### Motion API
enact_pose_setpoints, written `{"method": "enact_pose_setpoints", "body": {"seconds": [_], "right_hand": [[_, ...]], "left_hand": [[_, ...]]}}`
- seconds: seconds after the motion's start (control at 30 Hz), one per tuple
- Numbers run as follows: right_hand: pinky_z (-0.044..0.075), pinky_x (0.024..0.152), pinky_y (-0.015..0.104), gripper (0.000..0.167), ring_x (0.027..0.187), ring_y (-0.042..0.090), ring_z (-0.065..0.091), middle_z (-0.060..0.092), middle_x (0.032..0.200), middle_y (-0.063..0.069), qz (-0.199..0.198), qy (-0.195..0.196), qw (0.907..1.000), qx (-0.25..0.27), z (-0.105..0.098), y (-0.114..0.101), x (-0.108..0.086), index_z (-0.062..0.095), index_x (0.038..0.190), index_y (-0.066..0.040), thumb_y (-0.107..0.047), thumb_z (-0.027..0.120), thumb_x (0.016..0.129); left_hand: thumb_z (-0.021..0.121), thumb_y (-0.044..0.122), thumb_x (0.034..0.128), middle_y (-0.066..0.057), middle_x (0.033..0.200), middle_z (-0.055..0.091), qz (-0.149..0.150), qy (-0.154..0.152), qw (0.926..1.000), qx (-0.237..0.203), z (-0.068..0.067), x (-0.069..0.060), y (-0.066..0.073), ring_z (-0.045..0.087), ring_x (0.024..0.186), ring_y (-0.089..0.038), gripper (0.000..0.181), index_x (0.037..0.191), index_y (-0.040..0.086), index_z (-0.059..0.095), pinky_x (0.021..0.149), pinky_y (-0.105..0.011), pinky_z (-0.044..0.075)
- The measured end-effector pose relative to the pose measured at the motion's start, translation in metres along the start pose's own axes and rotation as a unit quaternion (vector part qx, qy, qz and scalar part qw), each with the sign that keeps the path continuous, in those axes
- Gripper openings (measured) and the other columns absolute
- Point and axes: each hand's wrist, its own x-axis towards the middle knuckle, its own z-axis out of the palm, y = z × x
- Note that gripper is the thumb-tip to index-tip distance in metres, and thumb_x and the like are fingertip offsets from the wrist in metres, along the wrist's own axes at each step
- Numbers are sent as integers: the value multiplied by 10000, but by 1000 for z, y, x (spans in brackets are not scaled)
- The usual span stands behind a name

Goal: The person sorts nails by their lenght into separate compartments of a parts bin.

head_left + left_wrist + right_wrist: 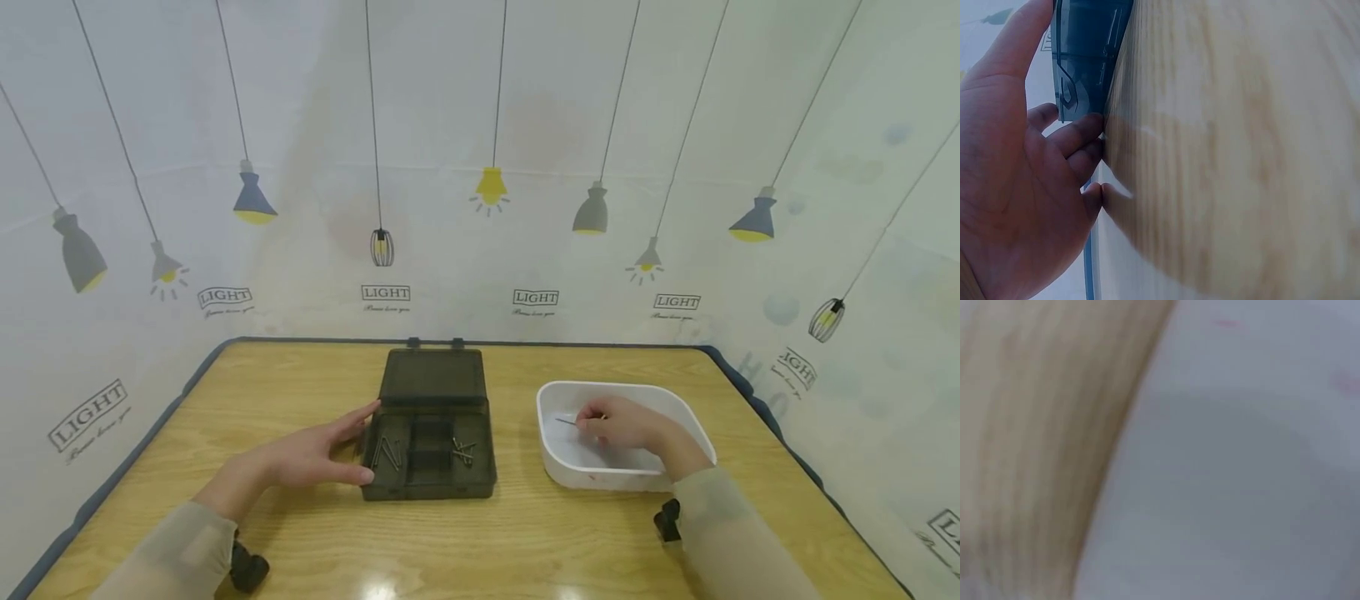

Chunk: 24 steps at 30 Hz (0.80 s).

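A dark see-through plastic organizer box lies with its lid raised toward the wall. Long thin metal pieces, like screws or nails, lie in its left compartment, shorter metal pieces in its right. My left hand touches the box's left side, thumb at the front corner and index finger near the hinge; the left wrist view shows fingertips by the box wall. Inside a white tray, my right hand pinches a thin metal rod, like a nail or screw. The right wrist view shows neither hand nor rod.
Box and tray stand apart on a wood-grain table. A wall covering printed with lamps surrounds its back and sides. In the blurred right wrist view, the tray's outer wall fills most of the picture.
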Motion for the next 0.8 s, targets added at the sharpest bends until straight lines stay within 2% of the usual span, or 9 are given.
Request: {"method": "enact_pose_setpoints", "body": {"seconds": [0.23,0.37,0.43,0.6,0.63,0.8], "right_hand": [[451,694,277,246,842,188,532,591,934,68,-277,-11,9942,1040,-10,-17,-11,629,1243,-6,-232,579,1159],[456,677,262,314,815,181,525,592,934,80,-690,101,9896,1260,-6,-30,-15,656,1372,1,-216,551,1171],[460,677,270,325,812,194,530,618,990,101,-883,180,9870,1330,-1,-39,-16,664,1400,-11,-212,552,1171],[452,682,299,254,825,246,544,624,1070,148,-922,277,9811,1680,12,-64,-13,673,1320,-78,-253,572,1166],[453,683,301,245,823,249,544,609,1045,158,-919,269,9800,1745,15,-69,-12,668,1313,-87,-259,577,1164],[467,676,286,230,789,227,545,645,1079,79,-1199,236,9756,1824,27,-96,-7,644,1292,-83,-262,586,1159]], "left_hand": [[800,549,982,-225,1799,288,22,-46,10000,-85,-1,-1,5,291,1663,-463,1121,1792,263,80,1310,-737,215],[801,553,980,-221,1799,290,3,-24,10000,-77,-2,-1,6,291,1665,-458,1120,1792,274,82,1311,-736,215],[799,559,980,-218,1801,288,6,-25,10000,-59,-1,-1,4,289,1666,-456,1120,1792,279,81,1310,-738,215],[794,567,981,-202,1806,287,-12,-32,10000,-61,-1,0,2,288,1670,-446,1114,1791,298,78,1307,-739,224],[793,569,981,-199,1806,289,-19,-31,10000,-62,-1,0,2,290,1670,-443,1112,1791,302,79,1307,-738,226],[796,572,978,-194,1805,297,-39,-27,10000,-74,0,0,3,297,1668,-440,1114,1790,303,83,1306,-739,227]]}}
